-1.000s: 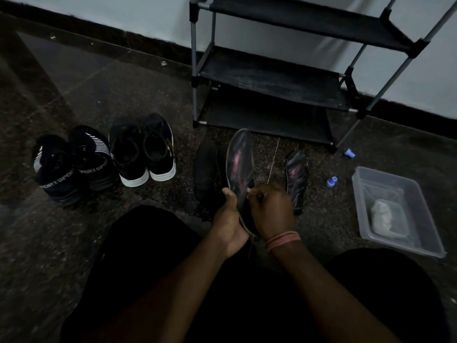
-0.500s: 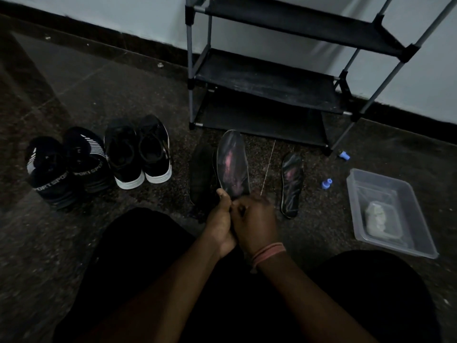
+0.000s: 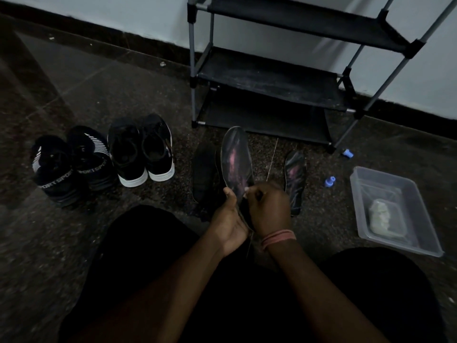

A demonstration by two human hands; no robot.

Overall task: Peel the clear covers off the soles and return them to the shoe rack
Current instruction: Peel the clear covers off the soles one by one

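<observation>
Status: peel barely started. Left hand (image 3: 228, 219) grips the heel end of the sole (image 3: 237, 160), toe pointing up toward the shoe rack (image 3: 272, 78). Right hand (image 3: 269, 209) has its fingers (image 3: 257, 193) curled in at the sole's right edge, pinching what looks like the corner of the clear cover; too dark to confirm that any film has lifted.

Left to do, by my read: finish this cover, then the second sole (image 3: 294, 179), which lies on the floor just in front of the rack, right of the held one, glossy sheen suggesting its cover is on. A dark shape (image 3: 205, 174) lies left of the held sole, could be another sole or a shoe, cannot tell. Nothing visible on the rack shelves, so no returns done.

Hard to make out: low light throughout; the held sole's heel is hidden behind both hands; the rack's top is cut off by the frame.
</observation>
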